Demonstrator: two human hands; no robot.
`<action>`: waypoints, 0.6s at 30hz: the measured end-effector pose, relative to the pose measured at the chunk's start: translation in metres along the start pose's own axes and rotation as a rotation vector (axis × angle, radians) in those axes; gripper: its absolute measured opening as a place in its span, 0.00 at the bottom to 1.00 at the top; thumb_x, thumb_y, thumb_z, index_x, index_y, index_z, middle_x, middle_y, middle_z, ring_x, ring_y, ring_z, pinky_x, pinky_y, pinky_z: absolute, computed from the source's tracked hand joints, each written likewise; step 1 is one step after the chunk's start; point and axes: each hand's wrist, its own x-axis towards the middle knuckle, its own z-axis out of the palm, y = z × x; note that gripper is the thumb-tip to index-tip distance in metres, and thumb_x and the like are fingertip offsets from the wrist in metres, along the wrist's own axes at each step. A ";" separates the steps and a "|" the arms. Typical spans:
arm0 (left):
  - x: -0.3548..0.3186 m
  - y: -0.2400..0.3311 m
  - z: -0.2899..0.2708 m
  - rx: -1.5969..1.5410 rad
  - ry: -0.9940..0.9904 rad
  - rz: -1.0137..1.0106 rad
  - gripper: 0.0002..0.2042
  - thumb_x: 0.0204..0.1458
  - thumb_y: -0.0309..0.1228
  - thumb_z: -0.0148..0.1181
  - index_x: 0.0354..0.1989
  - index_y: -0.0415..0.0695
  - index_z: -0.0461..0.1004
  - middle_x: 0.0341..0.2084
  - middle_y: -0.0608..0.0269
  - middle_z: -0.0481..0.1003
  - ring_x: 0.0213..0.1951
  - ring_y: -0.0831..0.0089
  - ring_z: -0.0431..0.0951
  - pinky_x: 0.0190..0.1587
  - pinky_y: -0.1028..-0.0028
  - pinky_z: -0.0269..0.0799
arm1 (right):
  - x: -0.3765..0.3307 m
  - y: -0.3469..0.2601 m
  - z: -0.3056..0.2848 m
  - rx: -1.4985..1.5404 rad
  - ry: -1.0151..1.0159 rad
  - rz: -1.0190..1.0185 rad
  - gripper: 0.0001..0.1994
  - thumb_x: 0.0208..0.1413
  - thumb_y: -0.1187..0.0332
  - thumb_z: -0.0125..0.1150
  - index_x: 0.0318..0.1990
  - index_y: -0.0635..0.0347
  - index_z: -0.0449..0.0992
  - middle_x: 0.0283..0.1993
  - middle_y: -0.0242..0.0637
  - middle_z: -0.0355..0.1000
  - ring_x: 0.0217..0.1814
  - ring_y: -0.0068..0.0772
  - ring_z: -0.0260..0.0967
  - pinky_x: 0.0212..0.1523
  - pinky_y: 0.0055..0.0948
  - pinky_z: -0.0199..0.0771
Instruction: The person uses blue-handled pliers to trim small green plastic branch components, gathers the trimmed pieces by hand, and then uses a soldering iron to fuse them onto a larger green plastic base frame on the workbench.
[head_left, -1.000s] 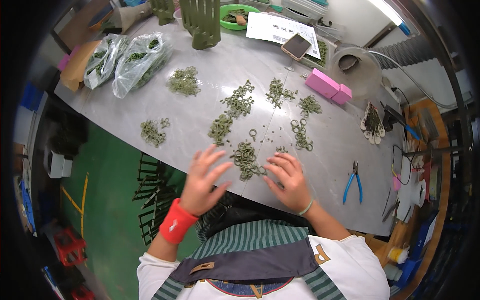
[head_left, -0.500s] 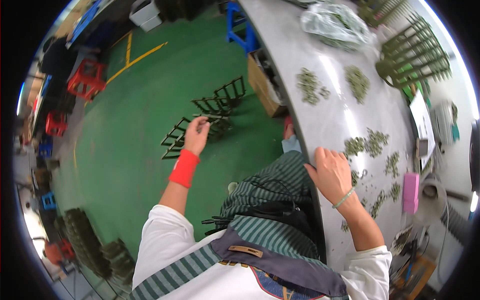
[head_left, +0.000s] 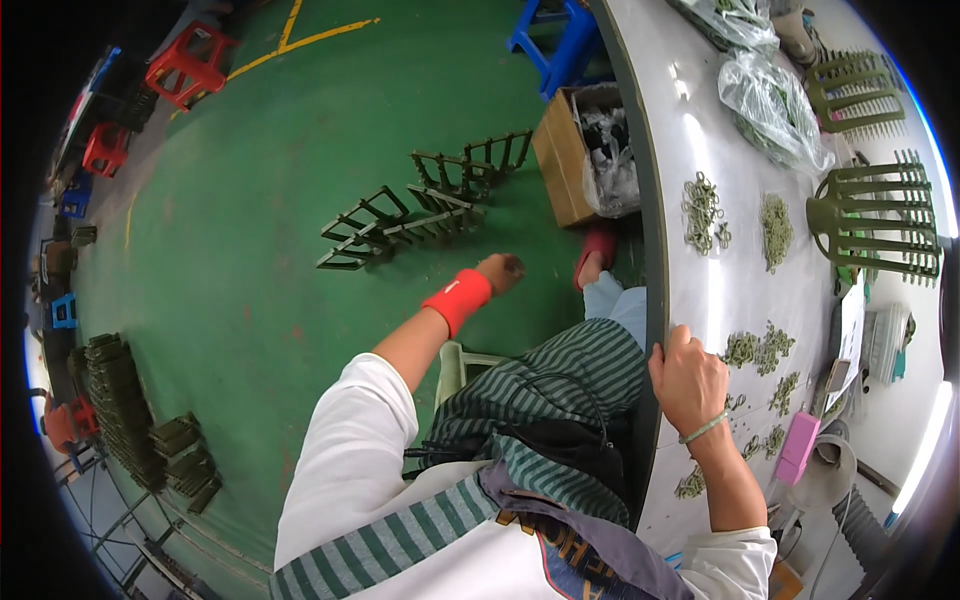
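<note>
A green-striped apron (head_left: 555,375) covers a white shirt (head_left: 345,450).

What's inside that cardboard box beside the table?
The cardboard box holds clear plastic and dark and whitish crumpled scraps; anything deeper is covered by them.

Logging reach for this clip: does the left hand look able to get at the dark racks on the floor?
Probably yes: nothing visible stands between the left hand and the dark racks, though it may have to reach lower and farther out.
</note>
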 end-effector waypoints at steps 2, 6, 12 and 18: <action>-0.006 0.021 -0.004 0.014 -0.091 -0.006 0.17 0.56 0.38 0.61 0.49 0.41 0.77 0.43 0.53 0.80 0.45 0.61 0.79 0.49 0.65 0.74 | 0.001 0.001 -0.001 -0.016 -0.017 -0.001 0.13 0.58 0.62 0.59 0.31 0.62 0.66 0.22 0.45 0.72 0.20 0.47 0.74 0.22 0.40 0.74; -0.012 0.011 -0.038 -0.059 -0.061 0.008 0.16 0.55 0.38 0.60 0.48 0.41 0.78 0.42 0.53 0.80 0.44 0.62 0.79 0.48 0.65 0.74 | 0.002 0.000 -0.002 -0.025 -0.008 0.019 0.13 0.57 0.62 0.59 0.30 0.62 0.66 0.22 0.45 0.72 0.21 0.48 0.74 0.23 0.40 0.75; 0.010 -0.037 -0.080 -0.105 0.344 -0.089 0.14 0.54 0.38 0.60 0.42 0.43 0.80 0.37 0.52 0.81 0.40 0.59 0.81 0.46 0.64 0.75 | 0.005 -0.002 0.003 -0.066 0.019 0.013 0.14 0.57 0.62 0.60 0.28 0.60 0.66 0.21 0.43 0.72 0.19 0.44 0.74 0.21 0.36 0.76; 0.093 -0.030 -0.115 0.076 0.663 -0.076 0.19 0.53 0.39 0.63 0.50 0.45 0.72 0.39 0.48 0.79 0.42 0.50 0.79 0.46 0.57 0.74 | 0.008 -0.003 -0.002 -0.147 0.013 0.018 0.13 0.56 0.60 0.61 0.25 0.53 0.65 0.19 0.34 0.67 0.15 0.34 0.71 0.15 0.30 0.72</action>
